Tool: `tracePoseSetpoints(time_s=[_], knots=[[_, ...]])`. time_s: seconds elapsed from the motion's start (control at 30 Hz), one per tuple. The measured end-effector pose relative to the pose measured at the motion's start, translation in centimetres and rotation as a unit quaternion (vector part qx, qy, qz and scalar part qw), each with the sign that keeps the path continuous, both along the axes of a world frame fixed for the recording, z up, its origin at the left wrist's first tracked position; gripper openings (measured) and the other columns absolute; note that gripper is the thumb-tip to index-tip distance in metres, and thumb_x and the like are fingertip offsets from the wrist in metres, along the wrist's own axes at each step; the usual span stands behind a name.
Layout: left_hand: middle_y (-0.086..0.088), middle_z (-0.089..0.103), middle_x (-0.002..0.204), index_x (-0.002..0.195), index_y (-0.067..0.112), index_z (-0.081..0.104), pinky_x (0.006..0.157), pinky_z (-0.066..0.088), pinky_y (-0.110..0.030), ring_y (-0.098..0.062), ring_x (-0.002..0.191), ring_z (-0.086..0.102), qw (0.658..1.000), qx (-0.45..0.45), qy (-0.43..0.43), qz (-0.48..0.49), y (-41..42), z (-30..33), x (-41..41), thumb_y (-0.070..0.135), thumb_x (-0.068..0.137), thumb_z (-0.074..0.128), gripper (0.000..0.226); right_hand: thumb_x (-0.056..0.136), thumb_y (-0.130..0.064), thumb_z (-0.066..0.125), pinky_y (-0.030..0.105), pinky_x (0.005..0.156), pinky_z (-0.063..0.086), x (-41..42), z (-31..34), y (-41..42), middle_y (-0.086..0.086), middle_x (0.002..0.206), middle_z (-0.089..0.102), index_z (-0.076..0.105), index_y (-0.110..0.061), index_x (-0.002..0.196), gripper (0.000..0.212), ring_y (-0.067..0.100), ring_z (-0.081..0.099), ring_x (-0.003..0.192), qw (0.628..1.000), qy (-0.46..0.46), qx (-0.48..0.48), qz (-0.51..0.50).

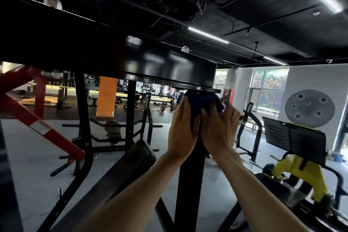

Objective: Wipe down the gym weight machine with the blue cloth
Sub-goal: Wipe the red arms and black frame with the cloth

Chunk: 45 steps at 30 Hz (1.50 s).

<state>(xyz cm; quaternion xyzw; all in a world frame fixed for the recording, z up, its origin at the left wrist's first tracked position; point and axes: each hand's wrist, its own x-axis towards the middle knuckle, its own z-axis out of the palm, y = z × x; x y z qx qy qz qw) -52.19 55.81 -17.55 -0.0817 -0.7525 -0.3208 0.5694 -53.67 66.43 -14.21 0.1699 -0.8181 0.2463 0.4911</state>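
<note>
Both hands are up on the black steel upright post [190, 175] of the weight machine, left hand [181, 130] and right hand [219, 130] wrapped round a crumpled dark blue cloth [200, 103], fingers curled, pressing it just under the glossy black crossbeam [169, 66].

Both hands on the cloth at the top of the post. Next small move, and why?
Probably slide both hands down the black post. The blue cloth is wrapped around it just under the top beam, left hand and right hand clasping it; the post below looks unwiped.
</note>
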Motion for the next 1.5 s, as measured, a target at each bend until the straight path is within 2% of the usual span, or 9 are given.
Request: tracePoseSetpoints(time_s=[0.27, 0.47, 0.6, 0.77, 0.93, 1.03, 1.17, 1.27, 1.5], knots=[[-0.016, 0.016, 0.167, 0.161, 0.005, 0.011, 0.115, 0.031, -0.024, -0.027, 0.148, 0.031, 0.999, 0.004, 0.01, 0.038, 1.5, 0.0, -0.7, 0.02, 0.1, 0.063, 0.082, 0.105, -0.044, 0.03, 0.044, 0.101, 0.038, -1.3, 1.0, -0.8, 0.015, 0.122, 0.043, 0.044, -0.009, 0.139, 0.05, 0.033, 0.039, 0.115, 0.989, -0.087, -0.064, 0.102], [0.037, 0.027, 0.15, 0.157, 0.044, 0.018, 0.112, 0.032, -0.01, 0.028, 0.13, 0.025, 0.998, 0.046, -0.028, 0.027, 2.9, -6.7, 0.0, 0.045, 0.111, 0.033, 0.049, 0.084, -0.066, 0.016, 0.053, 0.1, 0.045, -1.6, -6.2, -0.2, 0.021, 0.131, 0.047, 0.047, -0.008, 0.132, 0.081, 0.039, 0.048, 0.122, 0.96, -0.195, -0.104, 0.174], [0.043, 0.025, 0.135, 0.157, 0.034, 0.026, 0.103, 0.027, 0.0, 0.035, 0.119, 0.023, 0.999, 0.032, -0.011, 0.035, 2.8, -4.9, 1.1, 0.05, 0.108, 0.027, 0.051, 0.103, -0.041, 0.03, 0.032, 0.078, 0.039, -2.4, -4.7, 0.0, 0.024, 0.105, 0.057, 0.056, -0.007, 0.107, 0.042, 0.035, 0.054, 0.097, 0.973, -0.157, -0.062, 0.158], [-0.022, 0.033, 0.157, 0.156, -0.004, 0.023, 0.112, 0.041, -0.034, -0.03, 0.138, 0.041, 0.993, -0.015, 0.022, 0.119, 1.8, 0.3, 0.0, 0.016, 0.096, 0.069, 0.079, 0.106, -0.033, 0.041, 0.024, 0.067, 0.022, -3.1, 1.7, -0.2, 0.01, 0.096, 0.056, 0.06, -0.011, 0.11, 0.029, 0.018, 0.043, 0.085, 0.977, -0.077, -0.091, 0.179], [0.003, 0.029, 0.156, 0.158, 0.011, 0.026, 0.104, 0.027, -0.002, 0.006, 0.132, 0.038, 0.996, 0.067, -0.056, 0.005, 2.2, -4.6, 1.1, 0.016, 0.095, 0.07, 0.076, 0.097, -0.032, 0.062, 0.013, 0.059, 0.04, -1.6, -4.9, 1.2, -0.006, 0.089, 0.065, 0.058, -0.015, 0.101, 0.017, 0.006, 0.062, 0.075, 0.957, -0.079, -0.169, 0.223], [-0.003, 0.037, 0.155, 0.154, 0.014, 0.035, 0.103, 0.023, -0.009, -0.016, 0.137, 0.04, 0.979, 0.127, -0.156, -0.016, 3.1, -10.7, 2.0, 0.025, 0.096, 0.069, 0.068, 0.094, -0.02, 0.067, 0.009, 0.059, 0.04, -1.2, -11.6, 2.1, -0.001, 0.083, 0.065, 0.061, -0.013, 0.091, 0.009, 0.001, 0.059, 0.071, 0.954, -0.127, -0.153, 0.222], [0.017, 0.06, 0.114, 0.121, 0.046, 0.043, 0.082, 0.054, -0.021, -0.009, 0.104, 0.065, 0.945, 0.197, -0.259, -0.025, 3.6, -18.3, 3.7, 0.038, 0.091, 0.071, 0.042, 0.091, -0.017, 0.069, 0.021, 0.072, 0.046, -1.1, -19.4, 3.0, -0.001, 0.094, 0.067, 0.069, -0.018, 0.109, 0.018, 0.016, 0.064, 0.086, 0.95, -0.233, -0.059, 0.197], [0.007, 0.06, 0.102, 0.116, 0.022, 0.042, 0.075, 0.053, -0.036, -0.024, 0.096, 0.065, 0.934, 0.194, -0.297, 0.026, 3.9, -17.8, 3.5, 0.042, 0.079, 0.081, 0.058, 0.087, -0.012, 0.069, 0.014, 0.075, 0.047, -0.7, -17.8, 3.2, 0.003, 0.097, 0.065, 0.068, -0.019, 0.106, 0.02, 0.019, 0.062, 0.09, 0.939, -0.259, -0.04, 0.223], [-0.002, 0.061, 0.104, 0.109, 0.018, 0.033, 0.076, 0.055, -0.044, -0.029, 0.091, 0.064, 0.95, 0.208, -0.217, 0.08, 4.1, -9.5, 2.4, 0.046, 0.075, 0.085, 0.068, 0.079, -0.003, 0.074, 0.0, 0.07, 0.035, -0.3, -8.0, 3.0, 0.003, 0.104, 0.043, 0.064, -0.006, 0.1, 0.024, 0.008, 0.047, 0.082, 0.962, -0.121, -0.034, 0.244]])
